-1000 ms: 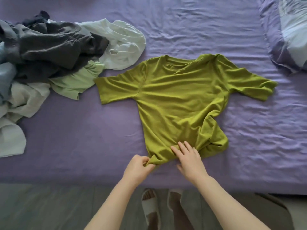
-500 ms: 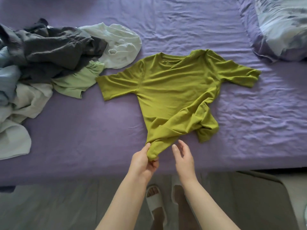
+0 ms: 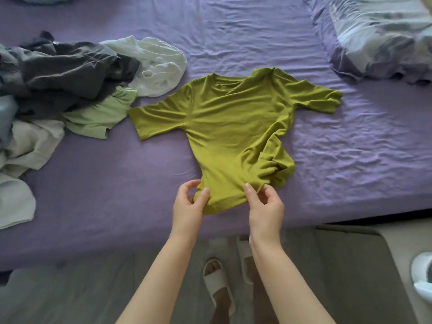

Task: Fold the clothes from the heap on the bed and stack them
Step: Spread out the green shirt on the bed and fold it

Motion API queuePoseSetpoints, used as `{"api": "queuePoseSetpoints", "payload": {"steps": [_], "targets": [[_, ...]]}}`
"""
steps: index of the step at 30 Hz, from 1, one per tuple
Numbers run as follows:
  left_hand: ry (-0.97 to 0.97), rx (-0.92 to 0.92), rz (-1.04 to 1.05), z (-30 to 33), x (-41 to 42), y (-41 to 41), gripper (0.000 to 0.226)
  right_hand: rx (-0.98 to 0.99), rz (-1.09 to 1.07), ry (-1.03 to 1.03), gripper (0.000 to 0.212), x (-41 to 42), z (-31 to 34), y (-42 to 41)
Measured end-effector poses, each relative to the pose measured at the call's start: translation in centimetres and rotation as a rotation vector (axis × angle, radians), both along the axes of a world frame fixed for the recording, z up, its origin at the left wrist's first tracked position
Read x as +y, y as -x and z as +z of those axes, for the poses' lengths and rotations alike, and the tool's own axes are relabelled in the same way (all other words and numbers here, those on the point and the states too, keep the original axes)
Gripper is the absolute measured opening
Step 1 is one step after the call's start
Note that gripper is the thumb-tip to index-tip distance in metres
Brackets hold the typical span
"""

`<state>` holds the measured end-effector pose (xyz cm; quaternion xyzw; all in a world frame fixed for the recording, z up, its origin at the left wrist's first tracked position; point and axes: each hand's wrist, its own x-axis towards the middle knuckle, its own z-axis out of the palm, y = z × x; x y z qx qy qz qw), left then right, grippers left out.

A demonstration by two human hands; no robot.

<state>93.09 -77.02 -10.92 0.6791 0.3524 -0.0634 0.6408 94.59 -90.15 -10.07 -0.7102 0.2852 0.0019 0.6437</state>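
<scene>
Head view, steeply down over bed (image 3: 93,183)

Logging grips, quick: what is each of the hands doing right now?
Left hand: pinches the shirt at its hem.
Right hand: pinches the same hem, further right.

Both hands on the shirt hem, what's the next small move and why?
Probably draw the right hand rightward along the hem to spread it flat: the left hand pins the near corner, but the shirt is bunched at its lower right, so it can't fold cleanly.
</scene>
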Motion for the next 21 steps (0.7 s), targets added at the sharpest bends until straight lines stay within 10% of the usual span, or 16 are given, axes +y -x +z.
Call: {"api": "queuePoseSetpoints", "payload": {"steps": [4, 7, 10, 16, 21], "targets": [[-0.368, -0.273, -0.445, 0.8, -0.4, 1.7, 0.042, -0.389, 0.211, 0.778, 0.019, -1.9, 1.4, 0.4], [-0.869, -0.326, -0.485, 0.6, -1.0, 1.9, 0.044, -0.472, 0.392, 0.706, 0.016, -3.3, 2.1, -1.3], [-0.960, -0.338, -0.264, 1.2, -0.5, 0.9, 0.026, -0.484, 0.604, 0.637, 0.015, -4.4, 1.8, -3.3], [-0.008, -0.249, -0.275, 2.9, 1.3, -1.5, 0.026, -0.161, 0.857, 0.216, 0.024, -6.7, 1.2, -7.6], [0.348, -0.094, -0.103, 3.7, 2.7, -3.4, 0.020, -0.150, 0.855, 0.019, 0.031, -7.5, 1.2, -10.4]]}}
